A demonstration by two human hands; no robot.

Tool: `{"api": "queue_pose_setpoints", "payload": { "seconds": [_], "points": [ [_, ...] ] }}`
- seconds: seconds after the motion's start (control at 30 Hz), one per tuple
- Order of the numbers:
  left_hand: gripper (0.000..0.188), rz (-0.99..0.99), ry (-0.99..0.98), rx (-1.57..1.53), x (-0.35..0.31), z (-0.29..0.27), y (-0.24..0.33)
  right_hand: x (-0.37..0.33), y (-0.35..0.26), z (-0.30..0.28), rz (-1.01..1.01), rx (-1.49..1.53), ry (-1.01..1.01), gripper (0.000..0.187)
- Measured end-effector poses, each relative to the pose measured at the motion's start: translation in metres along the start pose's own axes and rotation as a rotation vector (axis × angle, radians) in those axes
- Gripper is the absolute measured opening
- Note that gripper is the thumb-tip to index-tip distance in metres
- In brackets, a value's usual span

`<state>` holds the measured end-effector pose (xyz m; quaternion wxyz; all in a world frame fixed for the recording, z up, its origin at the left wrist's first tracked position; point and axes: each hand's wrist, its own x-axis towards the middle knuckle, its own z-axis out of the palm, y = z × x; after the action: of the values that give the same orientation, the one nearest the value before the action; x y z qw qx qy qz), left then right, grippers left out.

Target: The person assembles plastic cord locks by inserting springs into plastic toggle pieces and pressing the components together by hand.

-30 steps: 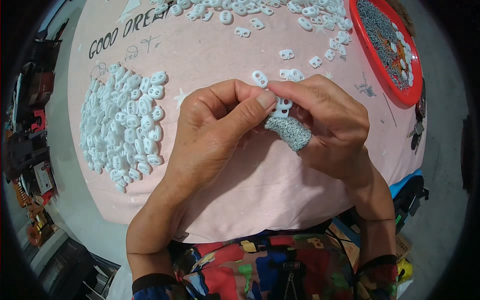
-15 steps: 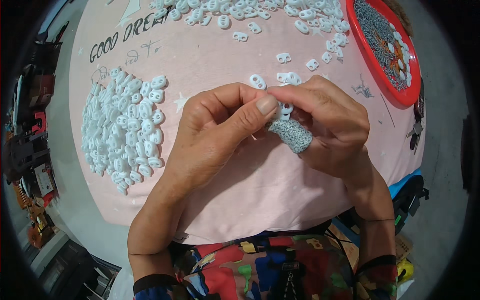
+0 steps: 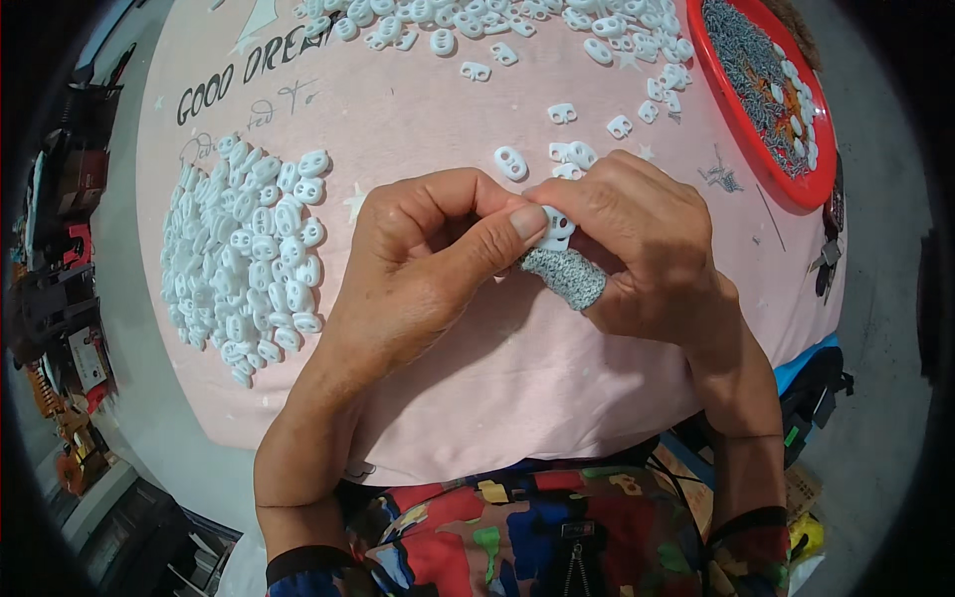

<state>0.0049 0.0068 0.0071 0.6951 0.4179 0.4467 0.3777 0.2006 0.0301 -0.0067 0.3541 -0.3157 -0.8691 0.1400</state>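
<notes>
Left hand, right hand: grips clamped on white plastic piece over desk; from piece, grey knit sleeve six o'clock, white pile nine, red tray two

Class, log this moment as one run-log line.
left hand: pinching white plastic piece | right hand: holding same piece, grey thumb cover worn | left: pile of white pieces | upper right: red tray

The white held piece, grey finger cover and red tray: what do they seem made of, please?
White piece: probably smooth moulded plastic, given its clean-edged holes. Grey finger cover: likely matte knitted yarn, its surface nubbly. Red tray: seemingly smooth plastic, its rim evenly coloured.
</notes>
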Motion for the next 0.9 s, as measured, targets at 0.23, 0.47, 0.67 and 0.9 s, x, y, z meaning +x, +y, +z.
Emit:
{"api": "queue_pose_setpoints", "payload": {
  "seconds": [0.23,0.47,0.67,0.9],
  "points": [
    [0.015,-0.006,-0.007,-0.017,0.0005,0.0016,-0.0027,0.0044,-0.0037,-0.0045,0.004,-0.044,-0.051,0.015],
    [0.016,0.030,0.009,0.057,-0.0002,0.0019,-0.0041,-0.0003,-0.0038,-0.0015,0.012,0.002,-0.100,0.018],
    [0.015,0.027,-0.001,0.074,0.0003,-0.0003,-0.0047,-0.0009,-0.0051,-0.0011,0.031,-0.052,-0.132,0.019],
    [0.015,0.018,-0.017,0.107,-0.0010,-0.0026,-0.0032,-0.0010,-0.0074,-0.0021,0.051,-0.002,-0.179,0.019]
  ]
}}
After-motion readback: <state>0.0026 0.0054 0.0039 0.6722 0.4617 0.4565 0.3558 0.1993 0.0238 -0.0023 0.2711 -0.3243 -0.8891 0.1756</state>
